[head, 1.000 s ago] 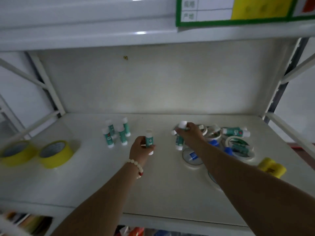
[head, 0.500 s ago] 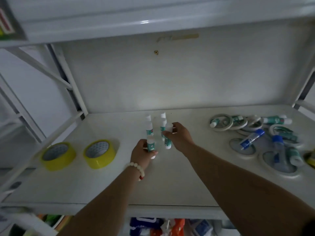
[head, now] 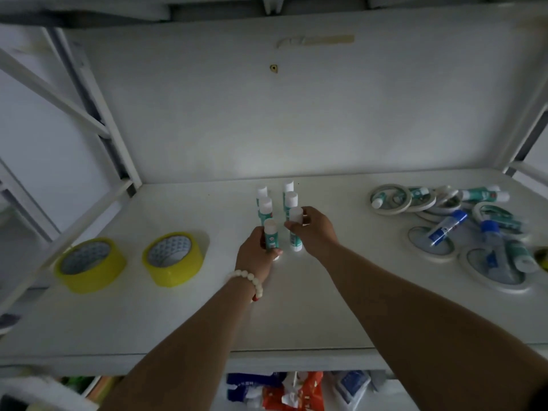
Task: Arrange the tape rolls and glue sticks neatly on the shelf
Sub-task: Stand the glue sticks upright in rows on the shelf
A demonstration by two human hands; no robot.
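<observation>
Several green-and-white glue sticks stand upright in two short rows at the middle of the white shelf. My left hand grips one glue stick upright at the front of the left row. A second glue stick stands at the front of the right row, held by my right hand. Two yellow tape rolls lie flat at the left. At the right, white tape rolls and loose glue sticks lie in a jumble.
The shelf's back wall rises behind the rows. White frame struts run along the left side and a post stands at the right. Below the front edge a lower shelf holds coloured packets.
My right hand carried a glue stick from the right-hand jumble to the upright rows. The view swung left and closer. Both sticks now stand at the rows' front ends.
</observation>
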